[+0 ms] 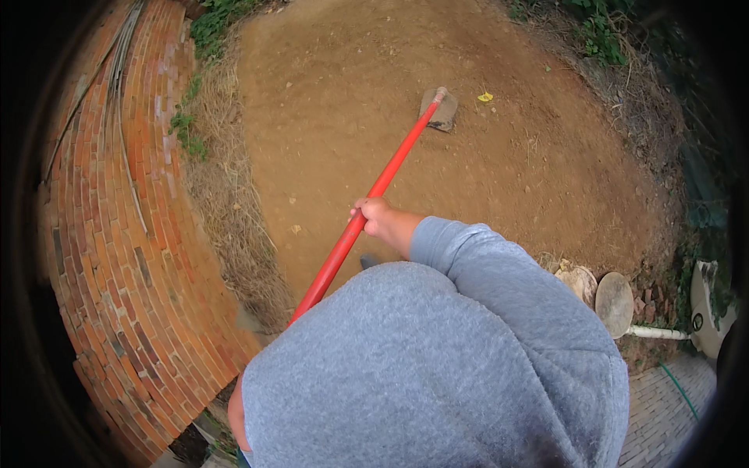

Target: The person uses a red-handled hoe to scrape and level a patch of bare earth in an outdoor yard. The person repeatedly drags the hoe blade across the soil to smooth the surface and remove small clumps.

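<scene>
My right hand (pixel 373 214) is wrapped around the red handle (pixel 398 157) of a hoe, about halfway along its visible length. The hoe's broad metal blade (pixel 446 111), caked with soil, lies against the bare brown dirt (pixel 327 117) ahead of me. Towards my body the handle slants down to the left and disappears behind my grey top (pixel 421 362). My left hand is out of view. At the lower left a strip of bare skin (pixel 236 412) shows beside the top. The dark tip of a shoe (pixel 368 261) peeks out below my right hand.
Dry straw (pixel 222 169) borders the dirt on the left, beside a brick wall (pixel 134 275) with long thin canes (pixel 120 64). A yellow leaf (pixel 485 97) lies right of the blade. At lower right are a round disc (pixel 614 305), a white pipe (pixel 658 333) and a green hose (pixel 680 386).
</scene>
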Tool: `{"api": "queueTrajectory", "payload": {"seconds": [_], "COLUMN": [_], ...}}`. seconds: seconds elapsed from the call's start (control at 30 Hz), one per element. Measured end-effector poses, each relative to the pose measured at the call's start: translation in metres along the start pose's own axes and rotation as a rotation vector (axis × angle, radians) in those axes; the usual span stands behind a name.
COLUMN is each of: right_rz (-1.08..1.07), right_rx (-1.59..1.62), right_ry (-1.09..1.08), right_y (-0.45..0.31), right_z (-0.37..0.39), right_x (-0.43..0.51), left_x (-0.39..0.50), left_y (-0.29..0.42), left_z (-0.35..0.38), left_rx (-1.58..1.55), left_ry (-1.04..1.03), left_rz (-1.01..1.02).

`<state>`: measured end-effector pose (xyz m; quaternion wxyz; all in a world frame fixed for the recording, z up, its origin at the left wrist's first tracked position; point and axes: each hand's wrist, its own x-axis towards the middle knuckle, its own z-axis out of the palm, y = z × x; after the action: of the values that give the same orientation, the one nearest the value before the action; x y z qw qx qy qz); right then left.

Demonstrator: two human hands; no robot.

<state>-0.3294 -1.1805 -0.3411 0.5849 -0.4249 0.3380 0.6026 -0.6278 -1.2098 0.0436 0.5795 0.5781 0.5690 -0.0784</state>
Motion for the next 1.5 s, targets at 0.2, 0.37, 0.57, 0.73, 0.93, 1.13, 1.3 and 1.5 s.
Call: {"api": "queueTrajectory", "payload": {"seconds": [0.2, 0.37, 0.57, 0.73, 0.93, 1.13, 1.3, 1.5], "right_rz": [0.164, 0.183, 0.037, 0.054, 0.137, 0.073, -0.142, -0.285], "right_rx": [-0.061, -0.108, 0.017, 0.033, -0.230, 0.043, 0.249, 0.258], "right_ry": [0.038, -0.037, 0.017, -0.007, -0.164, -0.075, 0.017, 0.031], "right_y": [0.067, 0.073, 0.057, 0.066, 0.110, 0.073, -0.027, -0.126], "right_z": [-0.002, -0.002, 0.000, -0.004, -0.009, -0.006, -0.014, -0.050], "right_x": [-0.022, -0.035, -0.038, -0.020, 0.005, -0.020, -0.026, 0.001], "left_x": [-0.024, -0.040, -0.036, -0.017, -0.026, -0.002, 0.065, 0.148], "left_y": [-0.006, -0.021, -0.051, -0.053, -0.015, -0.012, 0.020, 0.048], "left_z": [-0.023, -0.033, -0.038, -0.046, -0.086, -0.076, -0.036, 0.022], "left_rx": [0.027, 0.017, -0.287, -0.106, 0.325, 0.110, -0.355, 0.348], "left_ry": [-0.012, -0.035, -0.117, -0.140, -0.010, 0.028, 0.051, -0.117], "left_rz": [0.046, 0.160, 0.396, 0.473, -0.080, -0.001, -0.276, 0.111]}}
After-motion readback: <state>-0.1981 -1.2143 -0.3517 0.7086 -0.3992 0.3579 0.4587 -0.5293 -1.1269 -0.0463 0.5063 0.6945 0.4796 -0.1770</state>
